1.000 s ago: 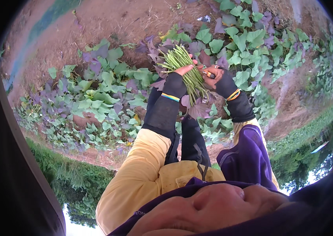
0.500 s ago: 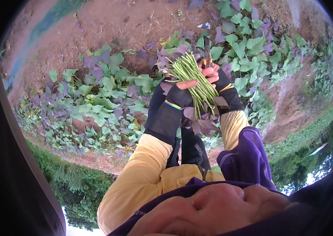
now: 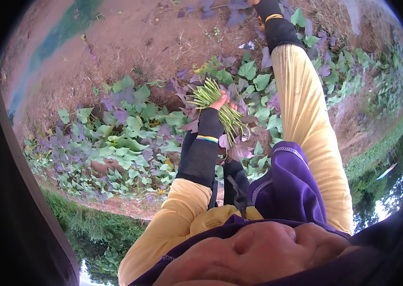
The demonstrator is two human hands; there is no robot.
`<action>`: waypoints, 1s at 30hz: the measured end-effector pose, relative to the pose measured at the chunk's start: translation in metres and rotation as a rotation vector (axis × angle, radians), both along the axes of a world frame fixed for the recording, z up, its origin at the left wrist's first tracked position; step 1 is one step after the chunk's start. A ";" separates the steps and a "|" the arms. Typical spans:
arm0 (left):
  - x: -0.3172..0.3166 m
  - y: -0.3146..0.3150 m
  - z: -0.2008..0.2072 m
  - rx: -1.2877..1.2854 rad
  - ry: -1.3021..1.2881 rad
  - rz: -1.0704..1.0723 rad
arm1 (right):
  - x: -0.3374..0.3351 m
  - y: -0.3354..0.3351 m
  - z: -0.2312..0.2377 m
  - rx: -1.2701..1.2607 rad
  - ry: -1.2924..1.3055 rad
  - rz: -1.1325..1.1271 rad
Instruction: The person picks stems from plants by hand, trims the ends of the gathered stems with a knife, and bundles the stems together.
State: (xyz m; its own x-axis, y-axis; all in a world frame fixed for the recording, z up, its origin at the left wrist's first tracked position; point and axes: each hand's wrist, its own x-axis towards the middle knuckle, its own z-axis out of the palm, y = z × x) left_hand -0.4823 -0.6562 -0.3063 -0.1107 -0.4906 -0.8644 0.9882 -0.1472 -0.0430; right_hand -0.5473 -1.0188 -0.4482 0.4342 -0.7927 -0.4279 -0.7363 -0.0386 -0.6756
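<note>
A bundle of green sweet potato leaf stems [image 3: 206, 94] is gripped in my left hand [image 3: 214, 112], in a black fingerless glove, over the middle of the vines. Cut stem ends point up and to the left; purplish leaves [image 3: 239, 150] hang from the other end, toward me. My right hand [image 3: 266, 9], gloved the same way, reaches far forward to the top edge of the head view. Its fingers are mostly cut off there, so whatever it holds or touches is hidden.
Green and purple sweet potato vines [image 3: 130, 126] spread to the left and right of my legs. Reddish bare soil [image 3: 134, 43] lies ahead. A blue-green strip [image 3: 51, 45] runs along the far left, and grass and bushes [image 3: 91, 224] stand behind.
My right hand has left the bundle and stretched far forward; the orange-handled blade seen in it before no longer shows. My left hand keeps the bundle, slightly shifted to the left.
</note>
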 end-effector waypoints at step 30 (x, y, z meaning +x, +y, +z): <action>-0.117 0.047 -0.048 -0.186 -0.424 -0.398 | -0.257 0.077 0.112 -0.063 0.906 0.686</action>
